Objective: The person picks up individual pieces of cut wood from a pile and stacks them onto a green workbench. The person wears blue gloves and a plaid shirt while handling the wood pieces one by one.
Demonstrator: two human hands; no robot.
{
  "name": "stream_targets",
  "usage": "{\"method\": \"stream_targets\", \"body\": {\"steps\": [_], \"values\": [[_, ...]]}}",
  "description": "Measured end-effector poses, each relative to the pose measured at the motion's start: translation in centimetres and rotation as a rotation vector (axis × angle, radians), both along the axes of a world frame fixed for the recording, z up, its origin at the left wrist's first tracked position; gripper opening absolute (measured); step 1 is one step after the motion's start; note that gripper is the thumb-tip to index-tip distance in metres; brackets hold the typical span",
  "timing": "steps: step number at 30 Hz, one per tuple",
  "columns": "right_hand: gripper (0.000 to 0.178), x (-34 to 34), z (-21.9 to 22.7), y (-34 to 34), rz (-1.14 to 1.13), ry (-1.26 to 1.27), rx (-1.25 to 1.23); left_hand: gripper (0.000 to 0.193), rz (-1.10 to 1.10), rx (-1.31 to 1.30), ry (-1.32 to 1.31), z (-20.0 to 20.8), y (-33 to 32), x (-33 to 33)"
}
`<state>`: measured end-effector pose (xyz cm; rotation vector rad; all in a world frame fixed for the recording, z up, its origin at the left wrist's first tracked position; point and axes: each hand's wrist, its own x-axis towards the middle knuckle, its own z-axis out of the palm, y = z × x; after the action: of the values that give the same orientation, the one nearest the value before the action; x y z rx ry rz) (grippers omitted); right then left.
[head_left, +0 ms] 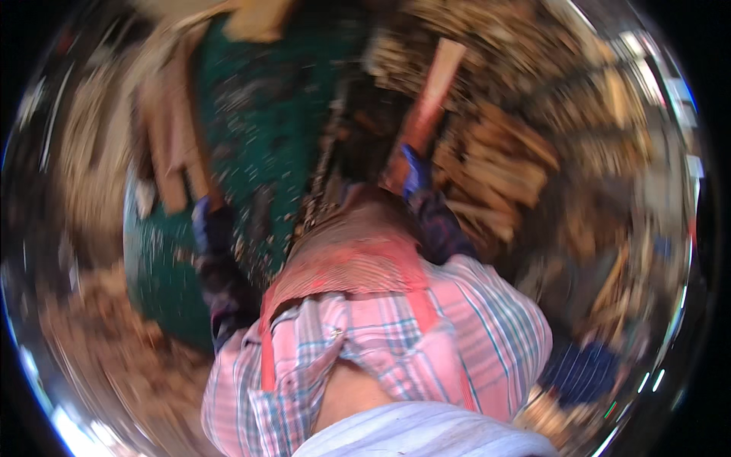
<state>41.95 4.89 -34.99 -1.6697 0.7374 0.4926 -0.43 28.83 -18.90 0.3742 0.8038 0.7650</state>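
Your right hand [411, 174], in a blue glove, grips the lower end of a reddish wooden plank [432, 95] against the woodpile [502, 164]. Your left hand [205, 217], also gloved, closes on a pale board [171, 145] at the green machine table's [259, 107] left edge.

I see just one view. The camera sits on the person's head and looks straight down, very close to the plaid shirt [457, 335]. The round lens bends everything near the rim. The green machine [259, 114] lies ahead, woodpile [502, 160] to the right. All is blurry.
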Motion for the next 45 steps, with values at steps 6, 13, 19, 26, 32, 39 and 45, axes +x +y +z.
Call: {"method": "stream_targets", "body": {"steps": [6,13,19,26,32,39,45], "values": [[0.044,4.0,8.3,-2.3,0.043,-0.525,0.370,0.051,-0.168,0.882,1.861,-2.7,19.7,-14.2],[0.054,23.8,6.1,-4.5,-0.180,-0.248,0.455,0.064,-0.053,0.975,1.371,-1.0,21.5,1.9],[0.050,13.2,6.3,20.0,0.662,0.172,0.623,0.069,-0.158,0.985,1.129,-3.0,27.6,17.2],[0.065,8.7,8.6,45.4,0.957,0.133,0.679,0.049,0.009,0.544,0.632,-8.9,38.3,20.8],[0.086,7.5,6.0,52.2,0.929,0.212,0.728,0.041,-0.392,0.443,0.531,-7.1,33.9,23.4],[0.078,4.5,10.6,38.3,1.067,0.577,0.802,0.074,-0.398,0.421,0.355,1.5,17.3,24.2],[0.082,-9.4,18.2,31.8,1.299,0.994,0.859,0.076,0.178,0.402,0.796,2.9,8.4,16.6]]}}
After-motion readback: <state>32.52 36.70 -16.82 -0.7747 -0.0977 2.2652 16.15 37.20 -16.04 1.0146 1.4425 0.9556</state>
